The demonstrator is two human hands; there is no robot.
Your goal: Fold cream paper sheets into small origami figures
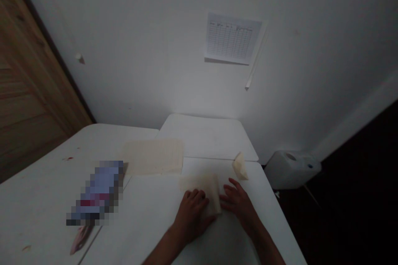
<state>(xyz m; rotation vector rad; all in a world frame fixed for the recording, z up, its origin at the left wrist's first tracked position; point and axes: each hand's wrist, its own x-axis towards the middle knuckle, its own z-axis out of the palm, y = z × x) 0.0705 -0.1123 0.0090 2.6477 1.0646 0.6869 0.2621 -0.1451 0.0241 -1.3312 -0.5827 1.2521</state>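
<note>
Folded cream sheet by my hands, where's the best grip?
Pinch the folded cream sheet by its right edge, from the right with your right hand: it lies flat on the white table, and your left hand covers its left part.

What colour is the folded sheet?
The folded sheet is pale cream, shown best in the head view.

Small workroom: white folding tables (37, 203), printed chart (231, 37) on wall (139, 49), wooden door (27, 74).
</note>
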